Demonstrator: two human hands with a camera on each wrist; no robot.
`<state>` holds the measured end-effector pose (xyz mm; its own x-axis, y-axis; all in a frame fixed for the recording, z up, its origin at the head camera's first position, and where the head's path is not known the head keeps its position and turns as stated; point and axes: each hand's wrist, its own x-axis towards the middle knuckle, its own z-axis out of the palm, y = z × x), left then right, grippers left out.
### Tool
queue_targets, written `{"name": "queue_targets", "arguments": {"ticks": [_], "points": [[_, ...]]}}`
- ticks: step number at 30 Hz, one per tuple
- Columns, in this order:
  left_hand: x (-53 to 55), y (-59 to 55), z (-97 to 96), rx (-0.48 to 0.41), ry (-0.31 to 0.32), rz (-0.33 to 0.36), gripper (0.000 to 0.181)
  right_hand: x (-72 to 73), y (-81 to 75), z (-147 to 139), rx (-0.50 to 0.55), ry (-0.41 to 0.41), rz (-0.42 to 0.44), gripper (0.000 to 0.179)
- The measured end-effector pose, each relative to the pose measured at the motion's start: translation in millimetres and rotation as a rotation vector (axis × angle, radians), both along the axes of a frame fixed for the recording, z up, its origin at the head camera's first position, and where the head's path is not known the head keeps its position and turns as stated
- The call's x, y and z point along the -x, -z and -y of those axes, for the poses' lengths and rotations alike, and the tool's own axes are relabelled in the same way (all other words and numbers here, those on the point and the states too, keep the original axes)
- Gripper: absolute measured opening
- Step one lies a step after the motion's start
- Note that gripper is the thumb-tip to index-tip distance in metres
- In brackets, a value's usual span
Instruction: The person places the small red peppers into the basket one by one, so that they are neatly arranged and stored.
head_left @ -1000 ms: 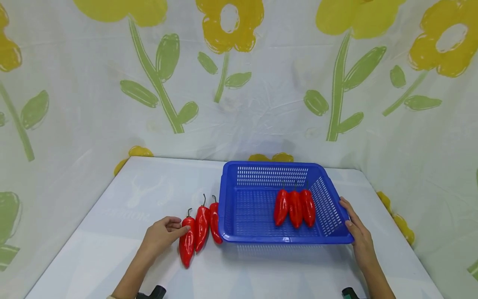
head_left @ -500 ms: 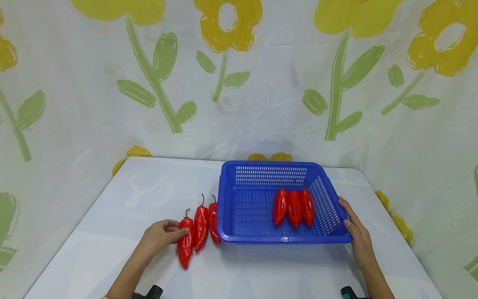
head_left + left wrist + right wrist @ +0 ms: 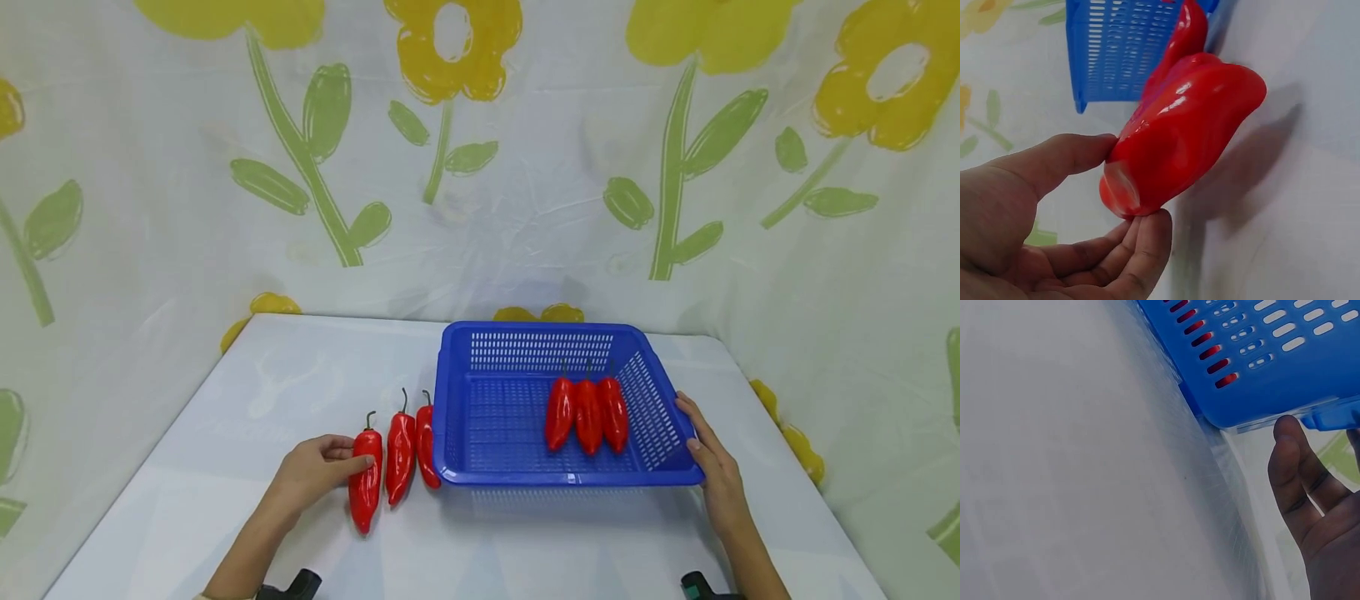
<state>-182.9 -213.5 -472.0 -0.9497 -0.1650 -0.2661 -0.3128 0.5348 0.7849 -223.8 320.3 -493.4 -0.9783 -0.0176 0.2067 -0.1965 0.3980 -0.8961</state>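
My left hand pinches the leftmost red chili pepper between thumb and fingertips. In the left wrist view that pepper casts a shadow on the table, so it seems slightly raised. Just right of it lie a second red pepper and a third red pepper, stems pointing away. The third is beside the left wall of a blue plastic basket. Three more red peppers lie side by side inside the basket, toward its right. My right hand touches the basket's right rim with fairly straight fingers.
The white table carries the basket and the peppers. A white cloth backdrop with printed flowers hangs behind and around it. Black wrist straps show at the bottom, one on the left and one on the right.
The left hand has closed its thumb and fingers on the leftmost pepper and shifted it slightly, away from the second pepper. The right hand stays at the basket.
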Motion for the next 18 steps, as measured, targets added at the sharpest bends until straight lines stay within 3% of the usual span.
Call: {"name": "queue_targets", "arguments": {"ticks": [12, 18], "points": [[6.9, -33.0, -8.8, -0.048, 0.025, -0.067, 0.073, -0.3, -0.5, 0, -0.013, 0.005, 0.015, 0.050], [16.7, -49.3, -19.0, -0.142, 0.037, -0.079, 0.068, 0.3, -1.0, 0, -0.002, -0.001, 0.007, 0.050]]}}
